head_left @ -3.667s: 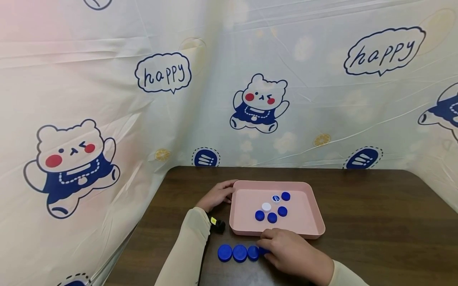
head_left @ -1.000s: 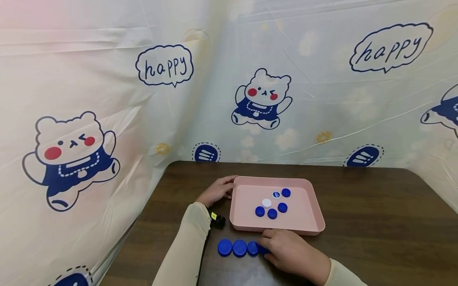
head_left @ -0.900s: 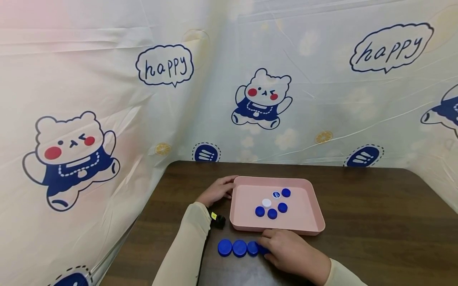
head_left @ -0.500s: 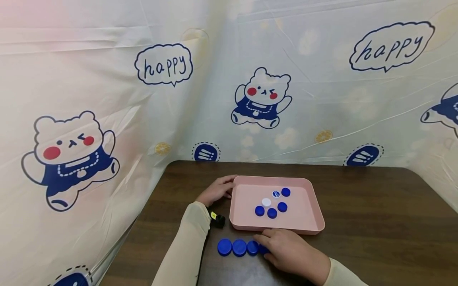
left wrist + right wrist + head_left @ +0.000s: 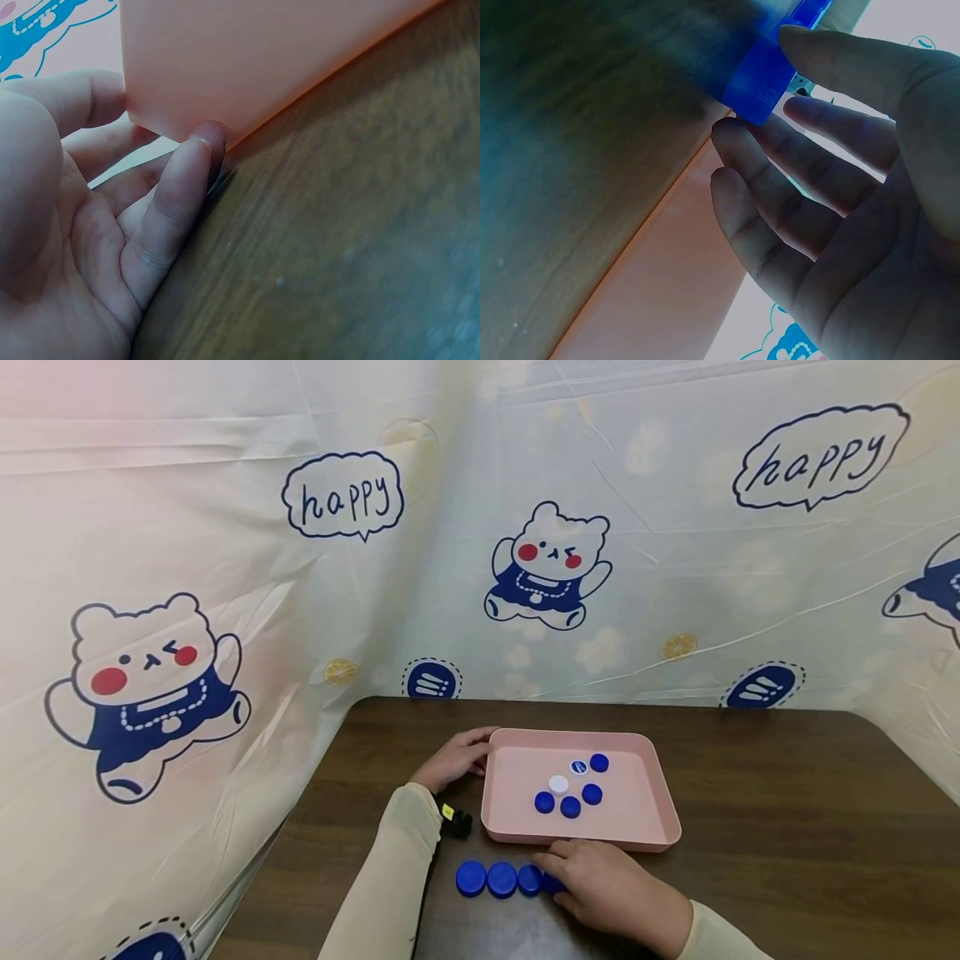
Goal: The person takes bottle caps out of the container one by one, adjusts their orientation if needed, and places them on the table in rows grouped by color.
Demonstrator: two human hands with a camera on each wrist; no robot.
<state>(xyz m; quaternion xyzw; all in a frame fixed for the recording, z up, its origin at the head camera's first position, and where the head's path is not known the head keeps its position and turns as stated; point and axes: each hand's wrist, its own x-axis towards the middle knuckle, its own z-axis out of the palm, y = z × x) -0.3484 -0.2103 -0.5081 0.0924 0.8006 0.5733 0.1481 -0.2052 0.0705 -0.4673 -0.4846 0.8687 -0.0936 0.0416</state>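
My left hand [image 5: 452,762] is at the left wall of a pink tray [image 5: 495,831], fingertips touching the tray's corner [image 5: 202,75] in the left wrist view. In front of the tray, my right hand [image 5: 603,887] pinches a blue bottle cap [image 5: 552,884] between thumb and fingers. Much of that cap is covered by the hand in the head view; the right wrist view shows the cap's ribbed side [image 5: 759,82]. It ends a row of blue caps: a small one [image 5: 529,880] beside it, then two larger caps, one in the middle [image 5: 502,880] and one leftmost [image 5: 471,878].
Inside the tray lie several small blue caps [image 5: 571,807], one white cap [image 5: 558,785] and a white disc with blue print [image 5: 578,767]. A dark wooden table [image 5: 787,810] bears everything. Behind it hangs a printed cloth [image 5: 660,568].
The head view has tilted down slightly since the oldest frame. My right index finger has shifted a little left, over the small cap's edge. Left hand, tray and row of caps keep their places.
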